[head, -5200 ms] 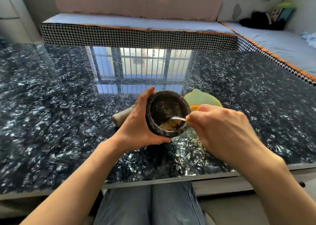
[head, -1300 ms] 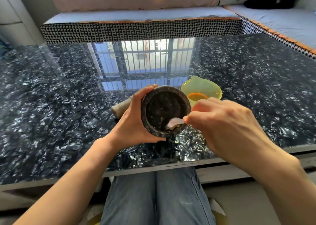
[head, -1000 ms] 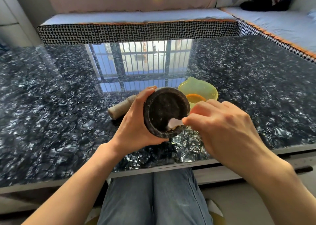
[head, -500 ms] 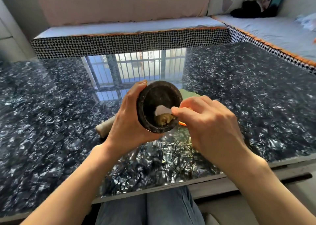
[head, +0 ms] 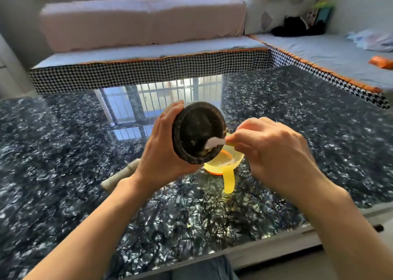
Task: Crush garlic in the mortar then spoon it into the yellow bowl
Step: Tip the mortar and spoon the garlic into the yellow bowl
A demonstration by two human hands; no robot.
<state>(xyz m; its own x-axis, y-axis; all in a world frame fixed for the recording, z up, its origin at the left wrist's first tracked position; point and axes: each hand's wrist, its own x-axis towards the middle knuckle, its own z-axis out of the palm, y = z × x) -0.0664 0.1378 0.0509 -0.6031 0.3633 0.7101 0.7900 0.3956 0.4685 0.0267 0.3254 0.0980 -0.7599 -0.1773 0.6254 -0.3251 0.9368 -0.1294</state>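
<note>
Mortar (head: 198, 134) tilted in left grip (head: 163, 150).

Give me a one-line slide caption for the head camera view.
Left hand tilts the stone mortar over the yellow bowl while the right hand scrapes it with a white spoon.

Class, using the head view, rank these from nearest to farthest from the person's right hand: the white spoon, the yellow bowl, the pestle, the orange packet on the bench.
From the right hand:
1. White spoon, pinched in its fingers.
2. Yellow bowl, just left of and below the hand, under the tilted mortar.
3. Pestle, lying on the table beyond the left hand.
4. Orange packet, far right on the bench.
</note>
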